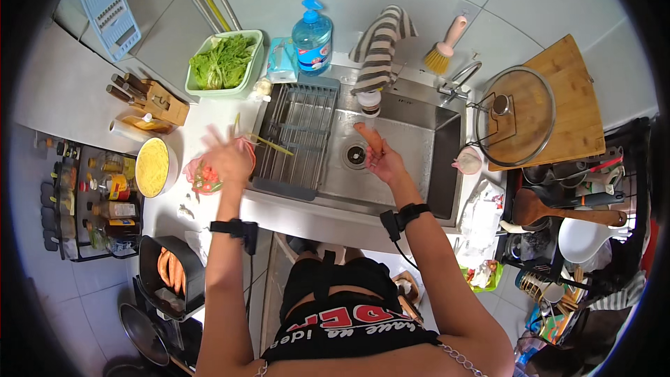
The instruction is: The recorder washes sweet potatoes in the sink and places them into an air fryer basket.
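Over the stainless steel sink [403, 178], my right hand [386, 162] grips one end of an orange root vegetable [369, 137], perhaps a carrot. Its far end points up toward the back of the sink, above the drain [356, 155]. My left hand [230, 159] is motion-blurred, fingers apart, with nothing visible in it. It is over a pink plastic bag [198, 172] on the counter; whether it touches the bag I cannot tell. Between the hands, a grey roll-out drying rack [301, 136] spans the sink's left side. A thin green stalk [275, 145] lies across the rack.
A bowl of yellow shreds [152, 167] stands left, behind a black basket of orange pieces [171, 271]. At the back are a tub of leafy greens [222, 63], a blue pump bottle [312, 36] and the faucet [455, 86]. A glass lid [515, 115] leans right against a wooden board [573, 94].
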Available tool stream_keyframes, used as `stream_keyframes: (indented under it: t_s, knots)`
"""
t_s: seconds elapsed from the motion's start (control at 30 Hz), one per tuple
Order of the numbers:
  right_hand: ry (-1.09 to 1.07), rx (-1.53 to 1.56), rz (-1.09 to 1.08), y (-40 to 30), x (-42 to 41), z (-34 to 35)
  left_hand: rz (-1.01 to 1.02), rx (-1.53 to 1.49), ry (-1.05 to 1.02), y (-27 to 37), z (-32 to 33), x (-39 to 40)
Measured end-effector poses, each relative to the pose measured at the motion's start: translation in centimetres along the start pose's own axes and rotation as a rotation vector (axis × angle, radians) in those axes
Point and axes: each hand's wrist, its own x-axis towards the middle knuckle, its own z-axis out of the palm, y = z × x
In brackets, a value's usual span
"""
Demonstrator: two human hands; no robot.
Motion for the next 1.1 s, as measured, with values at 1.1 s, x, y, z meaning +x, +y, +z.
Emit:
stream_keyframes:
  t_s: [1.1]
  knots:
    - [-0.139, -1.233, -0.669, -2.0, 2.4, 2.7, -0.167, -2.217, -1.398, 20.3, 4.3, -5.2]
